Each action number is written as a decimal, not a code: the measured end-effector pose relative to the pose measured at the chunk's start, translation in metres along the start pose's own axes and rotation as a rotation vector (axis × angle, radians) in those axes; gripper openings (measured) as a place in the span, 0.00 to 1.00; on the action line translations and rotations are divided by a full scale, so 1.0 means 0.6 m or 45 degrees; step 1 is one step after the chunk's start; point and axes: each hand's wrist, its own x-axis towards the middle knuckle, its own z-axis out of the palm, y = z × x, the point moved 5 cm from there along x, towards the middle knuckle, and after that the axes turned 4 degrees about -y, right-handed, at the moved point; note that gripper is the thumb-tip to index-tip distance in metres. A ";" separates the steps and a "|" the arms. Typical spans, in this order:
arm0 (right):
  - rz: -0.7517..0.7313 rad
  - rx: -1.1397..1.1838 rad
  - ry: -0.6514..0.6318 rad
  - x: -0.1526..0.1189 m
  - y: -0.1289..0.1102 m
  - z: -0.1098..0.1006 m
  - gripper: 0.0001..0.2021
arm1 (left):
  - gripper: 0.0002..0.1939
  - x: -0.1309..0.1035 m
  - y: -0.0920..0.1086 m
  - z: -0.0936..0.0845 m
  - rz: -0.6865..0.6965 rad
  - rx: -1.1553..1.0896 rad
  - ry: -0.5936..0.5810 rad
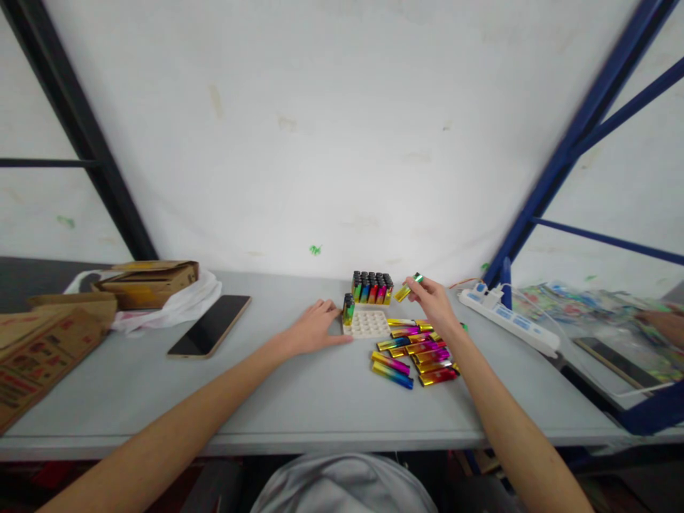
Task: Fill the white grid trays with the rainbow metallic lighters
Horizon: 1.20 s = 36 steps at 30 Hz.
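Observation:
My right hand [435, 305] is raised above the table and pinches a gold and green lighter [403, 293], held tilted. My left hand [313, 329] rests on the table with thumb and fingers apart, at the left side of a white tray [368, 322] with rows of holes. Its thumb reaches the tray's near left corner. A green and yellow lighter [348, 311] with a black top stands upright at the tray's left edge. Behind the tray stands a block of upright coloured lighters [372, 288]. Many shiny lighters lie in a loose pile [427, 349] right of the tray.
A phone [211, 326] lies at the left, beside cardboard boxes [154, 283] and a white plastic bag [200, 293]. At the right are a power strip [510, 320], another phone [617, 363], plastic packets [571, 306] and another person's hand [662, 324]. A wall stands behind.

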 end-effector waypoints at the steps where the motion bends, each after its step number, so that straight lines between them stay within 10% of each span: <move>1: 0.025 0.102 -0.012 -0.002 -0.001 0.008 0.24 | 0.38 0.000 0.000 0.001 0.002 0.002 0.004; 12: 0.244 0.248 -0.569 -0.056 -0.001 0.142 0.24 | 0.36 0.000 -0.006 0.007 0.039 0.020 0.053; 23: -0.009 -0.478 -0.186 -0.058 -0.005 0.134 0.24 | 0.35 -0.001 0.006 -0.004 0.015 0.004 0.021; 36: -0.163 -0.558 -0.309 -0.061 -0.022 0.143 0.19 | 0.35 -0.002 0.005 -0.005 0.020 -0.025 0.030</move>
